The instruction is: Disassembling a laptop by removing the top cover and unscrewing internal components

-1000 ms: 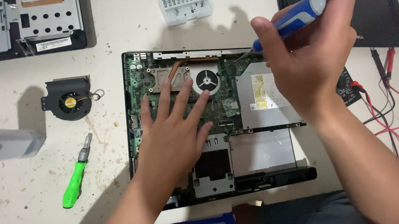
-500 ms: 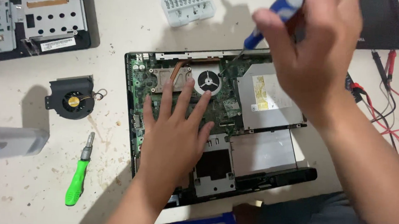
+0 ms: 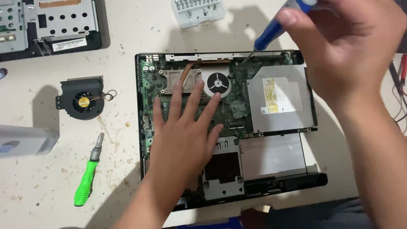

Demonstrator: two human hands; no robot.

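Your left hand [image 3: 184,141] lies flat, fingers spread, grasping nothing — pressing opened black laptop chassis with green circuit board [image 3: 226,124] at worktop's near edge. Your right hand [image 3: 348,47] clenches blue-handled screwdriver [image 3: 273,30] — tip on board beside round fan.

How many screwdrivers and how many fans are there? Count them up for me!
Screwdrivers: 2, the blue screwdriver in the right hand and the green screwdriver on the table.
Fans: 2, the loose black fan and the fan in the laptop by the left hand.
Total: 4
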